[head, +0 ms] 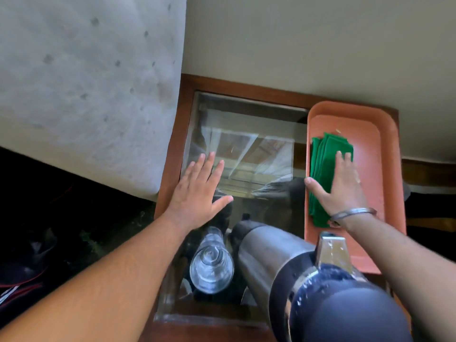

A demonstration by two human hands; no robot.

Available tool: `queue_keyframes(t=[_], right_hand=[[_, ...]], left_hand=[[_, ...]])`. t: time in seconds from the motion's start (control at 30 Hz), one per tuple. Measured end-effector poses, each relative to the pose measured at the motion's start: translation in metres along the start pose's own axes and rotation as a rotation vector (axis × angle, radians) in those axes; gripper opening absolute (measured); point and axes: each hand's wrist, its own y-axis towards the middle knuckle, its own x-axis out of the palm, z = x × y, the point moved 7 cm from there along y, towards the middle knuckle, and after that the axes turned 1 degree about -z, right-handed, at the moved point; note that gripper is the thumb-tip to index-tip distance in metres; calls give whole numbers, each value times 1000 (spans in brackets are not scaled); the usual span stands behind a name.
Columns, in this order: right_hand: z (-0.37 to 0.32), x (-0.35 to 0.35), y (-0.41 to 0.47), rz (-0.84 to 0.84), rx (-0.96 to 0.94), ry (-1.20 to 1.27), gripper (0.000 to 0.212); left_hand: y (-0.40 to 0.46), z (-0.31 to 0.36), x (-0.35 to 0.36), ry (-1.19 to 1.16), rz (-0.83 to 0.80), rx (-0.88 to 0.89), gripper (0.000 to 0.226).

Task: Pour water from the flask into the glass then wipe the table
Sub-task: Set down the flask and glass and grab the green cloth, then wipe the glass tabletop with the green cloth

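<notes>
A steel flask [274, 257] with a dark blue lid stands on the glass-topped table [246, 154] near the front edge. A clear glass [211, 266] stands just left of it. My left hand [197, 191] lies flat and open on the glass top, fingers spread. My right hand [341, 186] rests flat on a folded green cloth [320, 159] that lies in an orange tray [387, 154] on the table's right side. The fingers are stretched out over the cloth and do not grip it.
The table has a brown wooden frame [172, 154]. A grey mattress [86, 82] leans against its left edge. A pale wall [320, 45] runs behind the table. A dark floor with clutter lies at the lower left.
</notes>
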Motion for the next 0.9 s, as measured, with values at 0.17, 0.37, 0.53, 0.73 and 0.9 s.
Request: queue_keyframes(t=[0.17, 0.37, 0.53, 0.73, 0.9], right_hand=[[3, 32, 6, 51, -8, -78, 61], [0, 15, 6, 263, 22, -5, 32], [3, -12, 1, 319, 129, 262, 22], [-89, -53, -30, 349, -427, 226, 27], [-151, 14, 16, -101, -473, -74, 64]], left_hand=[[9, -4, 10, 43, 73, 4, 96], [7, -4, 6, 11, 73, 17, 89], [5, -2, 1, -36, 96, 32, 86], [3, -4, -3, -60, 140, 9, 99], [-3, -10, -7, -126, 261, -50, 109]])
